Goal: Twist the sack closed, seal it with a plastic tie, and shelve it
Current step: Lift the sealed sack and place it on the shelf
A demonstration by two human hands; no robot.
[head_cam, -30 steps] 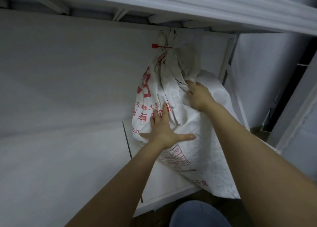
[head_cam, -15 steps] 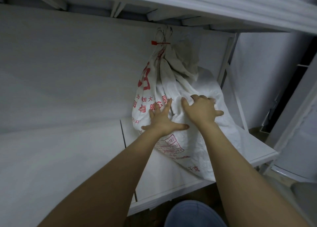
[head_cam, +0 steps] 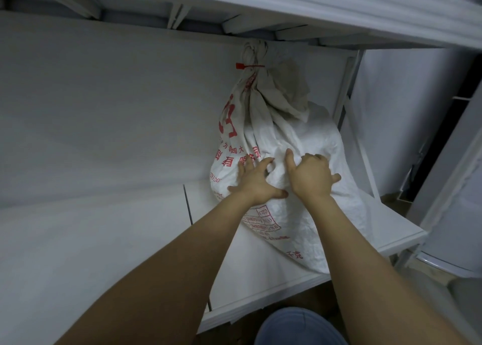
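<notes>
The sack (head_cam: 281,167) already lay on the shelf (head_cam: 260,274), its neck twisted and cinched by the red tie (head_cam: 249,66). The left hand (head_cam: 257,184) pressed it with spread fingers; the right hand (head_cam: 310,179) clutched bunched fabric. Only final seating seemed left.

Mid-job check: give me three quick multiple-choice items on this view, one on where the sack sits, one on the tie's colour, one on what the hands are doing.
1. Where is the sack?
A. On the floor
B. On the shelf, near its right end
C. Held in the air

2. What colour is the tie?
A. Red
B. Blue
C. Black

3. What are the left hand and right hand doing?
A. Both off the sack
B. Only one touches it
C. Both press on its front

Answers: 1 B, its base rests on the board; 2 A, red band around the twisted neck; 3 C, both rest on the fabric.
</notes>
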